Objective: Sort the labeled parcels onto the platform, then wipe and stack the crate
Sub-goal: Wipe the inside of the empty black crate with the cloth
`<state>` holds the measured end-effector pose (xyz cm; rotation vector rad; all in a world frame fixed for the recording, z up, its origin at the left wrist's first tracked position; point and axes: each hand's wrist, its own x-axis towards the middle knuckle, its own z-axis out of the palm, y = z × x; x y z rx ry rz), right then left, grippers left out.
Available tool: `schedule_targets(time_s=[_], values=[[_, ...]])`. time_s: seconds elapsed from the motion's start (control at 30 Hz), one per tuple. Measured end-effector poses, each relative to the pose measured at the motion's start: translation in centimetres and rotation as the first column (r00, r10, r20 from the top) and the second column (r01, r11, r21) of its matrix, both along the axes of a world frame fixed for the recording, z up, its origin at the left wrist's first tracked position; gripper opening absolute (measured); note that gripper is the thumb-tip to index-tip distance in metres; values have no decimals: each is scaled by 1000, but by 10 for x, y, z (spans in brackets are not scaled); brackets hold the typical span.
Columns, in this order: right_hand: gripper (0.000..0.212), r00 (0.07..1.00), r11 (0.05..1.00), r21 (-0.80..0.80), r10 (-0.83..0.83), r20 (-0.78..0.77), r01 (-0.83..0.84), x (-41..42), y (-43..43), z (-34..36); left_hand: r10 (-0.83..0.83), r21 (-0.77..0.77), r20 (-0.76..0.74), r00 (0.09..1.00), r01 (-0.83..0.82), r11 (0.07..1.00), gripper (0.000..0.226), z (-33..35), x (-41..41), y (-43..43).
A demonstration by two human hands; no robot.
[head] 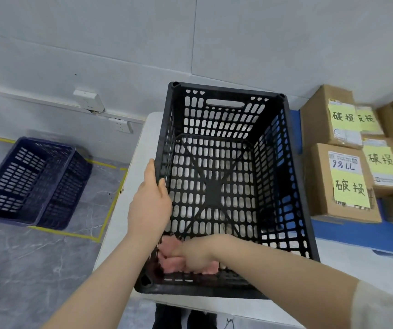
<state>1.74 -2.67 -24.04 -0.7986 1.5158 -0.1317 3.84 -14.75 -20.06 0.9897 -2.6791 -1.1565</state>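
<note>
A black perforated crate [285,148] stands on a white table [143,148] in front of me, with nothing in it but my right hand and a cloth. My left hand [151,205] grips the crate's left rim, the thumb hooked inside. My right hand [196,254] reaches down into the near left corner and holds a pink cloth [171,260] against the crate's bottom. Several cardboard parcels [340,184] with yellow handwritten labels sit on a blue platform [362,236] to the right.
A dark blue crate [31,181] lies on the grey floor at left, inside a zone marked with yellow tape [110,210]. White wall sockets [88,100] sit on the wall behind the table.
</note>
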Motion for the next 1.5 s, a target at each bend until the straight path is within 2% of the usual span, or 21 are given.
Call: schedule_targets(time_s=[0.07, 0.17, 0.23, 0.27, 0.33, 0.4, 0.43, 0.53, 0.57, 0.63, 0.67, 0.7, 0.77, 0.83, 0.9, 0.97, 1.03, 1.13, 1.2, 1.3, 1.5], values=[[34, 998, 996, 78, 47, 40, -50, -7, 1, 8, -3, -2, 11, 1000, 3, 1000, 51, -2, 0, -1], [31, 998, 995, 92, 30, -51, -25, -15, 11, 24, -18, -4, 12, 1000, 18, 1000, 50, -1, 0, -1], [36, 985, 994, 37, -93, -147, 99, -19, 28, 35, -34, -3, 5, 999, 34, 999, 50, 2, -3, -3], [41, 963, 975, -4, -221, -155, 223, -21, 40, 41, -44, -10, 3, 999, 44, 999, 50, 3, -7, -5], [44, 832, 835, -75, -550, -66, 546, -25, 65, 56, -62, -35, 26, 998, 63, 997, 50, 6, -17, -12], [41, 600, 587, -133, -794, 98, 798, -26, 85, 76, -82, -54, 59, 995, 85, 995, 51, 9, -26, -19], [40, 477, 455, -150, -858, 191, 878, -26, 92, 87, -94, -55, 75, 993, 98, 994, 52, 10, -29, -23], [37, 231, 162, -199, -886, 402, 967, -20, 108, 119, -108, -79, 117, 987, 118, 990, 59, 16, -40, -29], [37, 159, 69, -210, -877, 452, 975, -17, 114, 127, -113, -118, 80, 990, 122, 986, 63, 24, -44, -24], [38, 38, -89, -205, -838, 544, 975, -14, 123, 142, -197, -139, -122, 973, 180, 974, 69, 54, -48, -9], [38, -28, -168, -182, -803, 596, 969, -11, 129, 148, -283, -113, -217, 934, 264, 958, 69, 73, -48, 5], [39, -75, -230, -164, -767, 637, 959, -9, 136, 154, -363, -54, -258, 895, 362, 931, 69, 91, -48, 22], [42, -108, -293, -158, -719, 687, 943, -5, 153, 164, -492, 126, -156, 857, 511, 850, 72, 119, -47, 59], [47, -128, -345, -175, -699, 704, 922, -2, 172, 174, -497, 376, -18, 868, 466, 801, 75, 135, -43, 93], [54, -148, -401, -220, -707, 692, 889, 1, 196, 181, -403, 614, 15, 915, 310, 726, 61, 142, -36, 121], [55, -139, -412, -270, -730, 669, 870, 4, 228, 182, -384, 711, -17, 923, 281, 644, 46, 141, -26, 145], [48, -103, -372, -327, -781, 616, 868, 8, 264, 179, -437, 673, -113, 893, 392, 628, 32, 134, -15, 171], [42, -40, -283, -432, -871, 490, 856, 17, 321, 162, -418, 513, -223, 881, 471, 718, 18, 124, 3, 219], [39, -16, -238, -465, -902, 431, 853, 25, 357, 143, -397, 465, -247, 884, 468, 752, 24, 112, 15, 255], [39, -4, -170, -470, -943, 333, 866, 40, 402, 112, -438, 464, -191, 878, 474, 748, 23, 89, 28, 296], [38, 39, 37, -484, -999, -5, 874, 57, 446, 63, -408, 547, 38, 912, 322, 773, 24, 32, 54, 327]])
